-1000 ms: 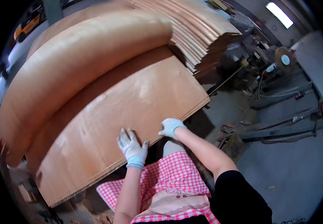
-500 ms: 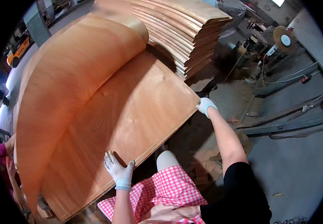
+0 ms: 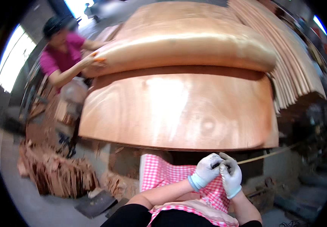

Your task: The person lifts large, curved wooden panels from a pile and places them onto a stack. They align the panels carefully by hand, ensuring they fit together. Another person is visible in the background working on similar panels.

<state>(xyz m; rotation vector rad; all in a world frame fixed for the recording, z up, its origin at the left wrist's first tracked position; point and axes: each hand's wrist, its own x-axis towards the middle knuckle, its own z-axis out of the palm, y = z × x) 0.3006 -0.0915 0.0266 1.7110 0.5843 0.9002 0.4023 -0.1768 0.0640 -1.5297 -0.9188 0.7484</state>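
Note:
My left hand [image 3: 207, 168] and my right hand [image 3: 231, 177], both in white gloves, meet in front of my apron with fingers closed and pinched together. What they hold, if anything, is hidden between the fingers. A thin pale yellow strip [image 3: 266, 154] runs off to the right from beside my right hand; whether I grip it I cannot tell. Just beyond my hands lies a wide, flat wood veneer sheet [image 3: 140, 109] on a stack, its near edge facing me. A second veneer sheet [image 3: 186, 49] is rolled back over its far part.
At the far left a co-worker [image 3: 63, 56] in a magenta top has hands at the rolled sheet's left end, with something orange there. Wavy stacked veneer sheets [image 3: 284, 64] stand at the right. Broken veneer scraps [image 3: 59, 172] heap on the floor at the lower left.
Both my hands have left the veneer sheet and come together before my apron. My view has turned left, bringing the co-worker fully into sight. The top sheet now shows as a fold farther back.

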